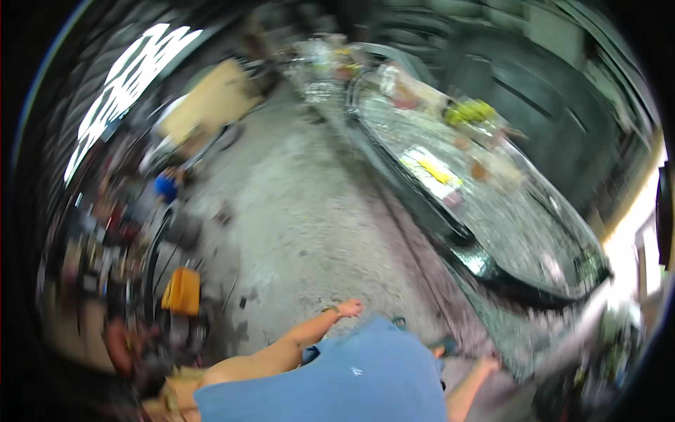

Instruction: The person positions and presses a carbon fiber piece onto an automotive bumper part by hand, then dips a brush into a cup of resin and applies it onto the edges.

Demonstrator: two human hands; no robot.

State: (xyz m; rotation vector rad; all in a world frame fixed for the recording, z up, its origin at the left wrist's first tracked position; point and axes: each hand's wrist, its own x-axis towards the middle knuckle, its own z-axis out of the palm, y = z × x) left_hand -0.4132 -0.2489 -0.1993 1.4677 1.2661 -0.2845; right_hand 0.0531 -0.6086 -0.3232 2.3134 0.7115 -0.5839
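Note:
Near the bottom centre, my left hand [349, 307] hangs over the concrete floor [295, 204], beside my blue shirt front; its fingers are smeared by motion. My right hand [486, 366] is low at the right, over the pinkish strip of ground [450, 316], nearest the long dark-rimmed shell [534, 232] that stretches along the right side. Its fingers are blurred too, and I cannot make out anything in either hand. On the shell lie a bright yellow item [436, 170] on a pale sheet, a bunch of yellow-green things [470, 112] and other blurred items.
At the left are a cream board [204, 105], a blue object [166, 186], a yellow container [181, 290] and cluttered tools and parts. A large dark moulded form [527, 91] stands behind the shell. Bright openings show at upper left and far right.

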